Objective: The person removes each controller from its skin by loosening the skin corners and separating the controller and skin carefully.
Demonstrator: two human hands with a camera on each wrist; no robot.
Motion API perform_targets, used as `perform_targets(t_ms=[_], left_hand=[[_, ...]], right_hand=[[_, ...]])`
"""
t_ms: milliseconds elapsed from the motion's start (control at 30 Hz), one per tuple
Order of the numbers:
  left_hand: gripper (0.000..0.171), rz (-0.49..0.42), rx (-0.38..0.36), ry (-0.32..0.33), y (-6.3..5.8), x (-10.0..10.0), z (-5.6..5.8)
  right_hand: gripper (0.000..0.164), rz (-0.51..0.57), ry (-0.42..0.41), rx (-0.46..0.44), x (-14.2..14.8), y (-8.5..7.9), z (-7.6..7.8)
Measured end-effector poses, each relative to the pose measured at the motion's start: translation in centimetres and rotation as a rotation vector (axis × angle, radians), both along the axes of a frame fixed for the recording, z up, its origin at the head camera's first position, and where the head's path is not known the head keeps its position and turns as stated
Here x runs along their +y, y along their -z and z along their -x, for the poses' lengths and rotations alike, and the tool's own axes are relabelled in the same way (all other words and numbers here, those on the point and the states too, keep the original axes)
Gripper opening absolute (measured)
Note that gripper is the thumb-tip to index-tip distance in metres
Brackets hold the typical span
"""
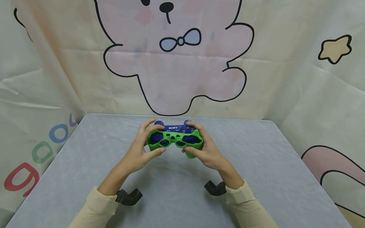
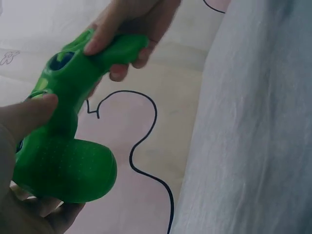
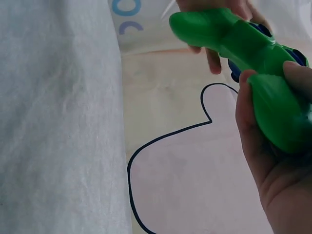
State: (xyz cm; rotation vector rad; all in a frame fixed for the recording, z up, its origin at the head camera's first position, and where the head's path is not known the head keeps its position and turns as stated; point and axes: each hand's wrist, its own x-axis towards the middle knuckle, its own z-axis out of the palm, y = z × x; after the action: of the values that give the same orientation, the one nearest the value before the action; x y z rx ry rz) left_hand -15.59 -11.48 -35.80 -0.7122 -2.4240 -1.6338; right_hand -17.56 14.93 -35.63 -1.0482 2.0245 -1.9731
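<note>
A blue game controller (image 1: 173,128) marked SONY is held up over the far part of the table, between both hands. A green silicone cover (image 1: 172,136) wraps its lower part and both handles, while the blue top edge and some buttons show above it. My left hand (image 1: 141,146) grips the left end, thumb on the cover's lower front and fingers along the top. On the right end, my right hand (image 1: 207,150) holds with its thumb low on the cover and fingers over the top corner. Both wrist views show the green handles (image 2: 68,168) from below, smooth and rounded.
The grey cloth-covered table (image 1: 176,196) spreads below the hands. Behind it hangs a pale curtain (image 1: 285,82) printed with a bear, and similar cloth closes both sides. A black curved bracket (image 1: 129,197) sits at the left wrist, another bracket (image 1: 215,188) at the right.
</note>
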Motion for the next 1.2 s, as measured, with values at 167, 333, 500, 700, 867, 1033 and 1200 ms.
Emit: perform_targets(t_ms=[167, 333, 500, 700, 867, 1033, 1200], left_hand=[[0.051, 0.026, 0.023, -0.003, 0.0, 0.1, 0.0], [0.048, 0.006, -0.004, -0.021, 0.1, 0.3, 0.1], [0.045, 0.04, -0.004, -0.045, 0.1, 0.4, 0.2], [0.045, 0.124, 0.064, -0.106, 0.2, 0.4, 0.2], [0.045, 0.113, 0.092, -0.115, 0.1, 0.4, 0.1], [0.041, 0.091, 0.164, -0.135, -0.1, 0.8, -0.3], [0.033, 0.087, 0.315, -0.15, -0.2, 1.2, -0.7]], right_hand=[[0.074, -0.044, 0.021, 0.008, -0.3, 0.0, -0.1], [0.081, -0.153, 0.075, 0.037, -0.5, 0.3, -0.3], [0.077, -0.179, 0.122, 0.093, -0.7, 0.5, -0.3], [0.075, -0.232, 0.157, 0.172, -1.0, 0.4, -0.4], [0.076, -0.224, 0.168, 0.159, -1.2, 0.5, -0.4], [0.078, -0.166, 0.176, 0.086, -1.1, 0.6, -0.3], [0.079, -0.091, 0.166, 0.026, -1.1, 0.6, -0.2]])
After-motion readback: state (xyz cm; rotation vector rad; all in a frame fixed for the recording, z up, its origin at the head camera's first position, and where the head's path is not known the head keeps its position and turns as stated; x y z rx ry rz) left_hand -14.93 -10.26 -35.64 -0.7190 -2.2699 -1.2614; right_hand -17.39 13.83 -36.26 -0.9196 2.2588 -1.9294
